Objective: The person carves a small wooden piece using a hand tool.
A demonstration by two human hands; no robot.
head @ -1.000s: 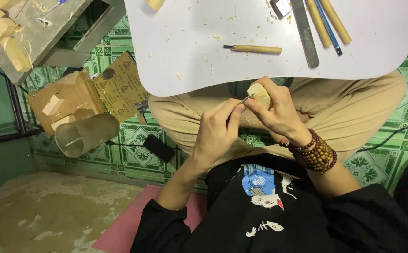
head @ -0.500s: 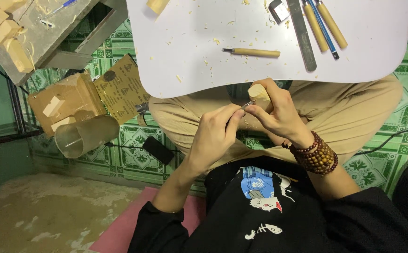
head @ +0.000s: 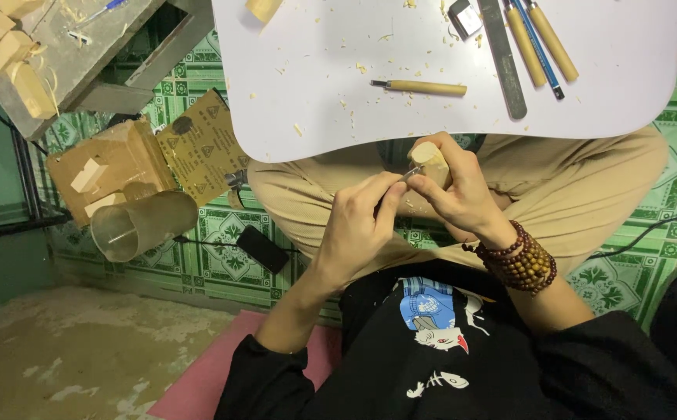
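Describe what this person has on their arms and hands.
Both arms wear black sleeves pushed up above the elbows. The right hand has several loops of brown wooden beads at the wrist. The left hand is bare: no glove, ring or band visible.

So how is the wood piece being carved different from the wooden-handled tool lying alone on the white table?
The wood piece is short and chunky, gripped in the right hand over the lap; the wooden-handled tool is long and slim, lying flat and untouched on the white table. The tool has a dark metal tip, while the piece looks like bare wood. The left hand works a blade against the piece. Both are pale tan.
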